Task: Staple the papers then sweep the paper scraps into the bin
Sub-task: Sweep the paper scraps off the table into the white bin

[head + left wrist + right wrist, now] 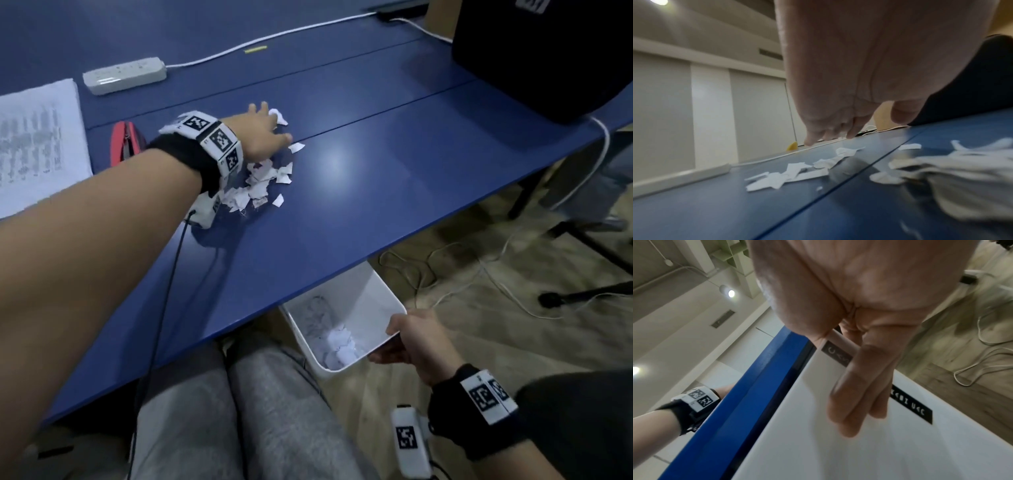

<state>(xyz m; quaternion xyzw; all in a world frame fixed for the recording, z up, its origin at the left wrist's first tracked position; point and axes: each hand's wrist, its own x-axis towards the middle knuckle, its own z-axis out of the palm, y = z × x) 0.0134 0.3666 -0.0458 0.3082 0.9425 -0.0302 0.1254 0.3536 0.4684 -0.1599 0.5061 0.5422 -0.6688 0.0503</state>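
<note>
White paper scraps (263,178) lie heaped on the blue table (342,212). My left hand (265,132) reaches over the far side of the heap, fingers straight and edge-on to the tabletop, with loose scraps (797,172) beneath the palm (838,81). Below the table's front edge my right hand (407,342) grips the rim of a white bin (342,298), thumb inside and fingers (857,395) along the outer wall (818,443). Some scraps (339,349) lie in the bin. The stapled papers (34,144) and a red stapler (125,142) sit at the left.
A white power strip (125,75) with its cable lies behind the heap. A black box (548,54) stands at the table's back right. Cables and chair legs (582,240) cover the floor right of the bin. My grey-trousered knees (239,411) are under the table.
</note>
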